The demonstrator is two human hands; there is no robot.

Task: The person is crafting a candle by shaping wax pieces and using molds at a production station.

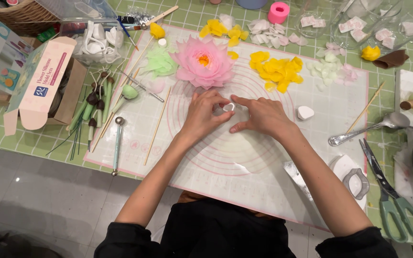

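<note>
on the round-marked silicone mat, just below the pink paper-like lotus flower, both hands meet over a small white petal cutter. the left hand curls its fingers onto the cutter; the right hand presses it with extended fingertips. another white cutter lies to the right, yellow petals above it.

Craft table: silicone mat, paper petals

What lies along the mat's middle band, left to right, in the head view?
Ball-tipped tool → wooden skewer → left hand → small white cutter → right hand → white teardrop piece → spoon.
</note>
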